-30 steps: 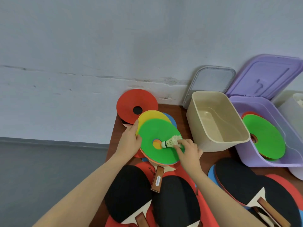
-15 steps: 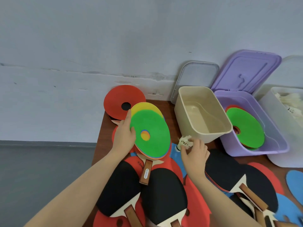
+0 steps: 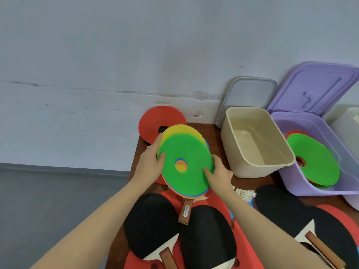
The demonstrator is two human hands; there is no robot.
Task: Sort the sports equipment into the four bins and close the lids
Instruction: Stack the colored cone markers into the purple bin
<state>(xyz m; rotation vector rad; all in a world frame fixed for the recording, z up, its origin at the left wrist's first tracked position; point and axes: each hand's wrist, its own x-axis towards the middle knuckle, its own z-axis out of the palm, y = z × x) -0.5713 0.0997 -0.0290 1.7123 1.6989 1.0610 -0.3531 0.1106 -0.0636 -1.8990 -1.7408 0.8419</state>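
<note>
Shuttlecock (image 3: 245,193) now dropped on the bench just below the beige bin (image 3: 254,140). Right hand (image 3: 219,174) newly joined with left hand (image 3: 149,162), both grips clamping the disc stack (image 3: 184,162) left of that bin; probably bound for the purple bin (image 3: 291,181).

One head-worn wide-angle camera looks forward and down (close, at arm's reach) over the table (image 3: 211,131) toward the wall (image 3: 136,55).

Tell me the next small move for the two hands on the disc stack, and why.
Probably lift the stack of flat discs and carry it right, over the beige bin, to the purple bin. The left hand and right hand grip its opposite edges, and that open bin already holds matching discs.
</note>
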